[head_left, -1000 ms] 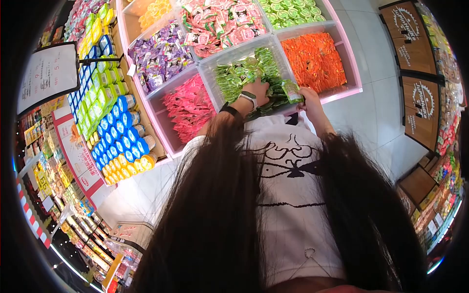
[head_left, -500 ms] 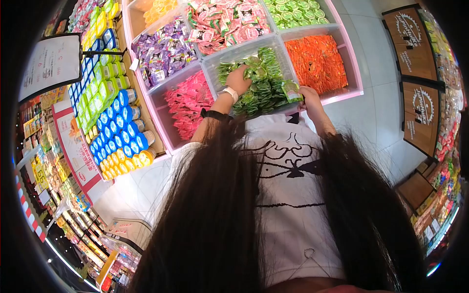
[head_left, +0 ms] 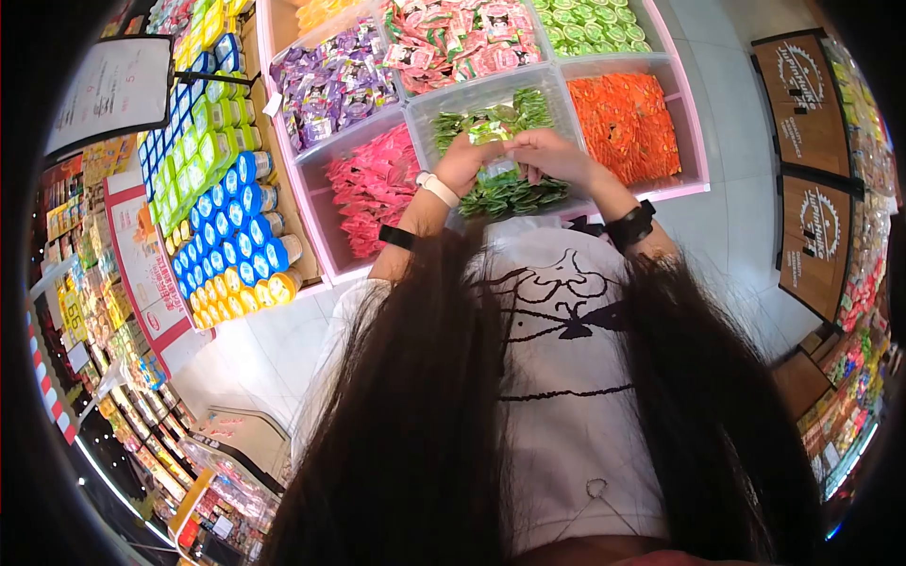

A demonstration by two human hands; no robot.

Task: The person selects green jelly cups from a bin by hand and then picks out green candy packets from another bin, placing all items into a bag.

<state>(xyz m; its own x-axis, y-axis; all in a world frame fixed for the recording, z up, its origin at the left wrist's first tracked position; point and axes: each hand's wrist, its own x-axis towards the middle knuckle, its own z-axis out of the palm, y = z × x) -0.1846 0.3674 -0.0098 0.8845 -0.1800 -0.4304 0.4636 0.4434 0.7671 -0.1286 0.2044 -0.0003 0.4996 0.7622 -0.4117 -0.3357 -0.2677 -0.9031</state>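
Above the bin of green snack packets (head_left: 514,200), my left hand (head_left: 461,164) and my right hand (head_left: 555,157) meet, fingertips close together. Between them is a light green packet (head_left: 488,131), pinched by the fingers of both hands and partly covered by them. A pale band circles my left wrist, and a dark watch (head_left: 630,224) is on my right. Dark green packets lie piled in the clear-walled bin beneath, some standing in rows at its back.
Around this bin are compartments of pink packets (head_left: 371,193), purple packets (head_left: 332,83), orange-red packets (head_left: 623,129) and green round cups (head_left: 592,26). Blue-lidded tubs (head_left: 231,217) are stacked at left. Brown sign-fronted boxes (head_left: 813,231) stand across the aisle at right.
My right hand has moved left from the bin's right corner, bringing its green packet to my left hand. My left hand has drawn back slightly from the pile. The view has shifted a little.
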